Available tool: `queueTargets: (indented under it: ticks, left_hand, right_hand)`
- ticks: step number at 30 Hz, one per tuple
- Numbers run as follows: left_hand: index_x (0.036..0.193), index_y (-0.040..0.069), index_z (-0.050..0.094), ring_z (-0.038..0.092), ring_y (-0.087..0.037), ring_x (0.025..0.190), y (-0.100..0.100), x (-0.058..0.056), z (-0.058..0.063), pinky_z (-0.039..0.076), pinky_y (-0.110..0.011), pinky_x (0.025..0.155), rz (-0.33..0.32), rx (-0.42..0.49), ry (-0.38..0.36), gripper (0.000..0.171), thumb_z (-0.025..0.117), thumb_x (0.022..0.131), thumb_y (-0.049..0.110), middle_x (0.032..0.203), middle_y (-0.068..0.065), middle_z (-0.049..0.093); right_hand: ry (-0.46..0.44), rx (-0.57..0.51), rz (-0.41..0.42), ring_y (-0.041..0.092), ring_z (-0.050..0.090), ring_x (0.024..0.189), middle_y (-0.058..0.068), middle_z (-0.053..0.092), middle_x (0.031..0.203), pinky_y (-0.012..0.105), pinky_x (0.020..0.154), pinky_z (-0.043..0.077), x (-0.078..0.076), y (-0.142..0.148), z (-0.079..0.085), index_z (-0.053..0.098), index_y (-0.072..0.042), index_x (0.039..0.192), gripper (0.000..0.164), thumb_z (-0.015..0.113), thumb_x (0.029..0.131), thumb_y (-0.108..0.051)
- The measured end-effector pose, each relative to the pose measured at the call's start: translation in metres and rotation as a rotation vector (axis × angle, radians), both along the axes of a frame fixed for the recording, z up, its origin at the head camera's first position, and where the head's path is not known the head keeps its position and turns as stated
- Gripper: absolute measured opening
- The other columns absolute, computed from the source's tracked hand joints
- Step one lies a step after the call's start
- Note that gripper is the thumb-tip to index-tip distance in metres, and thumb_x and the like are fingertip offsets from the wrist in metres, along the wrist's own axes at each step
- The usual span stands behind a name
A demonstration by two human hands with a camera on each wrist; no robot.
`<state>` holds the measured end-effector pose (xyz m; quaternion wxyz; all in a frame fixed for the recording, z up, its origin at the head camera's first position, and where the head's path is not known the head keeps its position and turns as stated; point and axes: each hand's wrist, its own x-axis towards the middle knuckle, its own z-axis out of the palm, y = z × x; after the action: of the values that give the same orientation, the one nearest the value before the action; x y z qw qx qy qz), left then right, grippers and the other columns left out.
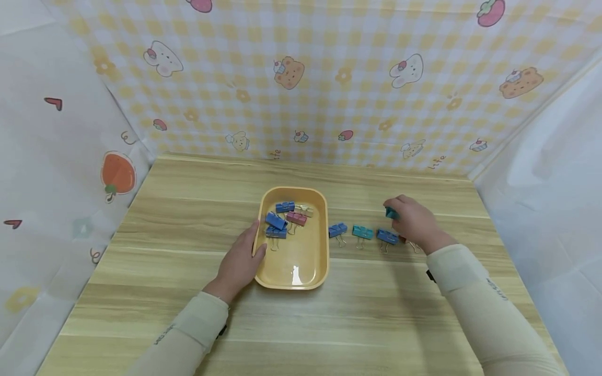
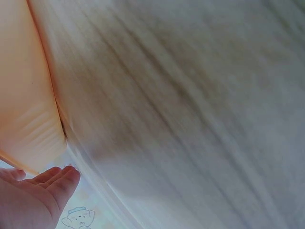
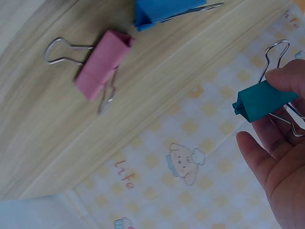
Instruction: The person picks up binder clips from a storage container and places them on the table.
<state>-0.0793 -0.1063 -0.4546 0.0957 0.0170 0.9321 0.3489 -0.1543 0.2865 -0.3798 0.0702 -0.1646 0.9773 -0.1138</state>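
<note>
My left hand (image 1: 241, 259) holds the left side of a yellow plastic tray (image 1: 310, 286), thumb over the rim and fingers along the outer wall. Inside the tray lie several binder clips: blue ones (image 1: 276, 220), a pink one (image 1: 297, 218) and a pale yellow one (image 1: 304, 210). Raised above the table, my right hand (image 1: 416, 223) pinches a teal binder clip (image 3: 262, 101) between thumb and fingers. Under that hand is a pink binder clip (image 3: 104, 64), mostly hidden in the head view. To its left are a blue clip (image 1: 387, 236), a teal clip (image 1: 362, 232) and another blue clip (image 1: 337, 230).
The wood-grain table (image 1: 367, 324) carries the tray and the row of clips. Behind it hangs a yellow checked cloth (image 1: 320, 104) with cartoon prints. White sheets (image 1: 61, 172) close off the left and right sides.
</note>
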Motion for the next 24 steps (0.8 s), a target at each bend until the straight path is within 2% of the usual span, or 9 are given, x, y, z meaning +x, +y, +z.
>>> queueTargets:
  ticks: [1, 4, 7, 16, 24]
  left_hand:
    - [0.156, 0.011, 0.015, 0.028, -0.038, 0.141, 0.000, 0.000, 0.000, 0.027, -0.054, 0.113, 0.000, 0.000, 0.000, 0.067, 0.047, 0.100, 0.032, 0.155, -0.019, 0.029]
    - [0.156, 0.011, 0.015, 0.028, -0.038, 0.141, 0.000, 0.000, 0.000, 0.027, -0.054, 0.113, 0.002, 0.002, -0.004, 0.068, 0.047, 0.100, 0.032, 0.155, -0.019, 0.029]
    - [0.156, 0.011, 0.015, 0.028, -0.038, 0.141, 0.000, 0.000, 0.000, 0.027, -0.054, 0.113, 0.003, 0.004, -0.002, 0.068, 0.048, 0.100, 0.031, 0.155, -0.019, 0.029]
    - [0.156, 0.011, 0.015, 0.028, -0.038, 0.141, 0.000, 0.000, 0.000, 0.027, -0.054, 0.113, 0.000, -0.005, -0.003, 0.068, 0.047, 0.100, 0.032, 0.155, -0.018, 0.029]
    - [0.156, 0.012, 0.015, 0.028, -0.037, 0.142, 0.001, 0.000, 0.001, 0.027, -0.054, 0.113, 0.009, -0.007, -0.010, 0.068, 0.048, 0.100, 0.031, 0.155, -0.018, 0.028]
  right_hand:
    - [-0.009, 0.003, -0.009, 0.029, 0.062, 0.084, 0.022, 0.055, 0.121, 0.043, 0.070, 0.051, 0.000, 0.002, 0.000, 0.054, 0.001, 0.130, 0.046, 0.057, 0.084, 0.004]
    - [-0.008, 0.024, -0.019, 0.035, 0.058, 0.098, 0.023, 0.055, 0.122, 0.048, 0.077, 0.051, 0.001, 0.008, -0.001, 0.054, 0.001, 0.130, 0.045, 0.058, 0.085, 0.003]
    - [-0.009, 0.026, -0.028, 0.039, 0.058, 0.102, 0.025, 0.055, 0.122, 0.051, 0.080, 0.051, 0.002, 0.015, -0.002, 0.054, 0.002, 0.129, 0.045, 0.058, 0.083, 0.004]
    - [-0.003, 0.021, -0.056, 0.041, 0.059, 0.098, 0.025, 0.057, 0.114, 0.054, 0.083, 0.050, 0.002, 0.040, -0.010, 0.055, 0.004, 0.123, 0.046, 0.062, 0.078, 0.006]
    - [-0.079, 0.008, -0.108, 0.045, 0.058, 0.102, 0.027, 0.054, 0.116, 0.057, 0.085, 0.048, 0.001, 0.056, -0.017, 0.052, 0.005, 0.128, 0.049, 0.068, 0.082, -0.003]
